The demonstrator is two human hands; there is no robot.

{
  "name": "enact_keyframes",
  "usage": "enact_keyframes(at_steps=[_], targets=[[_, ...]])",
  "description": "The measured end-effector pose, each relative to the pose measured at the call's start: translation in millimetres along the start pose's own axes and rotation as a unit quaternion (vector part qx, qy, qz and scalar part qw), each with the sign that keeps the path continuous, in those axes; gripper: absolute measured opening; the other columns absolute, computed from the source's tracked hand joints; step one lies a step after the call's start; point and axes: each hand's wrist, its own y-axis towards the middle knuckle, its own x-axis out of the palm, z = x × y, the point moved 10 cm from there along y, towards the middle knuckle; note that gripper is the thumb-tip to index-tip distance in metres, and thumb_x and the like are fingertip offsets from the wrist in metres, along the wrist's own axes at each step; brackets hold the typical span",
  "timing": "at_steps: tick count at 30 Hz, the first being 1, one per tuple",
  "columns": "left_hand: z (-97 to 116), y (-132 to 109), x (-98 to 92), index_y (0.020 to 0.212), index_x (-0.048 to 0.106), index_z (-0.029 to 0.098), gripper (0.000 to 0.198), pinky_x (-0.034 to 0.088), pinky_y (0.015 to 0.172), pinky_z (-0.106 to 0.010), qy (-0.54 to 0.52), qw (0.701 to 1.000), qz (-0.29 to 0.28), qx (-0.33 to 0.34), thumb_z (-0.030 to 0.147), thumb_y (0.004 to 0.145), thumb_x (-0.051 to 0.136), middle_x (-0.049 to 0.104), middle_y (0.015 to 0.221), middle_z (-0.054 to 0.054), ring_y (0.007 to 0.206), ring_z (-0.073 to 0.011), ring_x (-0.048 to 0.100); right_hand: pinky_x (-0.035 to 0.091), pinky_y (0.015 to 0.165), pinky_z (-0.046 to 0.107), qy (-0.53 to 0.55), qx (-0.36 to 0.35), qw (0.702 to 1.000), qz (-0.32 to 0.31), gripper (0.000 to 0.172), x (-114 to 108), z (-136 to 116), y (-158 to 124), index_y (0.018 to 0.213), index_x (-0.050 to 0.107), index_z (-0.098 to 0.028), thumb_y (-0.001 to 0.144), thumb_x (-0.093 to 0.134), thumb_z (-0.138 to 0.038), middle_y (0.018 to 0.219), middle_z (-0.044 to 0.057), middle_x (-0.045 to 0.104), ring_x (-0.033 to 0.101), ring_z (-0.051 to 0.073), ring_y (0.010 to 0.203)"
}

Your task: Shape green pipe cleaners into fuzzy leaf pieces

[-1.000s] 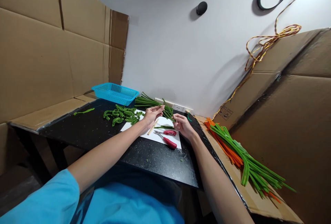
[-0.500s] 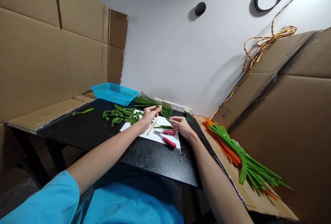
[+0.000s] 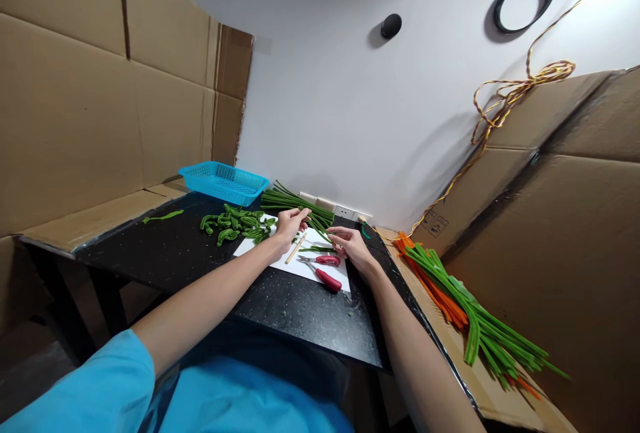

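My left hand (image 3: 289, 224) and my right hand (image 3: 351, 244) are both pinched on a small bunch of dark green stems (image 3: 317, 221), held low over a white sheet (image 3: 300, 264) on the black table (image 3: 210, 266). Under my hands lie a thin wooden stick (image 3: 296, 248) and red-handled pliers (image 3: 323, 268). A larger pile of dark green stems (image 3: 283, 198) lies just behind my left hand.
Curled green pieces (image 3: 235, 222) are heaped left of the sheet, with a blue basket (image 3: 223, 181) behind them. One loose green piece (image 3: 163, 216) lies far left. Long green and orange stems (image 3: 467, 313) rest on cardboard at right. Cardboard walls enclose the table.
Both hands have lowered the bunch of stems from above the sheet down close to it. The view has shifted slightly.
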Motion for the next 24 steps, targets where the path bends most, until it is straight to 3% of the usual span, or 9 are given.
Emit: enact_keyframes(at_steps=[4, 6, 8, 10, 14, 16, 19, 21, 24], targets=[[5, -1, -1.7, 0.128, 0.064, 0.016, 0.035, 0.06, 0.089, -0.044, 0.023, 1.0, 0.004, 0.021, 0.037, 0.101, 0.065, 0.067, 0.126, -0.011, 0.105, -0.0235, 0.069, 0.026, 0.041, 0.022, -0.04, -0.052, 0.996, 0.053, 0.039, -8, -15, 3, 0.096, 0.08, -0.017, 0.073, 0.086, -0.048, 0.067, 0.0, 0.063, 0.037, 0.009, 0.048], [13, -4, -0.4, 0.111, 0.072, 0.014, 0.03, 0.058, 0.077, -0.034, 0.044, 0.998, 0.005, 0.046, 0.04, 0.101, 0.063, 0.071, 0.101, -0.008, 0.085, -0.0194, 0.068, 0.029, 0.043, 0.023, -0.053, -0.084, 0.991, 0.092, 0.037, -13, -26, 3, 0.098, 0.08, -0.019, 0.075, 0.085, -0.048, 0.076, 0.002, 0.068, 0.041, 0.01, 0.052], [27, -8, 1.3, 0.089, 0.077, 0.015, 0.034, 0.048, 0.064, -0.029, 0.077, 0.994, 0.01, 0.083, 0.044, 0.099, 0.063, 0.065, 0.072, -0.004, 0.067, -0.0168, 0.061, 0.034, 0.046, 0.024, -0.057, -0.111, 0.984, 0.127, 0.037, -18, -36, 2, 0.101, 0.079, -0.02, 0.077, 0.083, -0.048, 0.085, 0.004, 0.07, 0.046, 0.012, 0.057], [44, -14, 2.9, 0.077, 0.076, 0.017, 0.036, 0.04, 0.062, -0.028, 0.118, 0.985, 0.017, 0.127, 0.046, 0.096, 0.065, 0.058, 0.061, -0.002, 0.065, -0.0183, 0.058, 0.038, 0.049, 0.025, -0.056, -0.128, 0.979, 0.149, 0.035, -22, -44, 1, 0.104, 0.078, -0.021, 0.08, 0.08, -0.047, 0.09, 0.004, 0.07, 0.051, 0.014, 0.062], [70, -29, 9.9, 0.077, 0.076, 0.022, 0.024, 0.038, 0.071, -0.029, 0.21, 0.958, 0.011, 0.197, 0.043, 0.089, 0.075, 0.07, 0.078, -0.007, 0.087, -0.0259, 0.064, 0.044, 0.055, 0.026, -0.039, -0.139, 0.977, 0.16, 0.031, -25, -48, -1, 0.104, 0.077, -0.022, 0.076, 0.081, -0.035, 0.081, 0.002, 0.065, 0.053, 0.015, 0.067], [72, -35, 16.0, 0.076, 0.075, 0.023, 0.021, 0.039, 0.075, -0.03, 0.251, 0.944, -0.006, 0.214, 0.041, 0.087, 0.078, 0.073, 0.086, -0.009, 0.095, -0.0287, 0.064, 0.048, 0.059, 0.027, -0.023, -0.133, 0.981, 0.141, 0.032, -23, -46, -1, 0.103, 0.077, -0.021, 0.072, 0.081, -0.029, 0.074, 0.0, 0.062, 0.055, 0.016, 0.067], [65, -41, 25.8, 0.069, 0.072, 0.023, 0.024, 0.041, 0.078, -0.03, 0.302, 0.927, -0.033, 0.22, 0.04, 0.084, 0.081, 0.073, 0.081, -0.01, 0.094, -0.0305, 0.066, 0.055, 0.073, 0.032, 0.003, -0.123, 0.988, 0.095, 0.038, -15, -46, 0, 0.11, 0.076, -0.022, 0.072, 0.079, -0.028, 0.074, 0.0, 0.064, 0.066, 0.02, 0.079], [58, -43, 31.4, 0.067, 0.072, 0.023, 0.024, 0.042, 0.079, -0.03, 0.331, 0.916, -0.047, 0.221, 0.039, 0.083, 0.081, 0.072, 0.077, -0.009, 0.091, -0.0307, 0.067, 0.056, 0.085, 0.036, 0.01, -0.123, 0.99, 0.067, 0.045, -9, -49, 1, 0.118, 0.074, -0.023, 0.073, 0.078, -0.028, 0.083, 0.003, 0.071, 0.07, 0.025, 0.096], [50, -44, 36.9, 0.072, 0.075, 0.023, 0.017, 0.043, 0.081, -0.031, 0.368, 0.9, -0.058, 0.225, 0.034, 0.085, 0.079, 0.073, 0.076, -0.01, 0.09, -0.0311, 0.069, 0.054, 0.094, 0.037, -0.007, -0.129, 0.991, 0.042, 0.051, 0, -53, 2, 0.123, 0.074, -0.028, 0.073, 0.08, -0.024, 0.113, 0.007, 0.075, 0.065, 0.028, 0.119]])
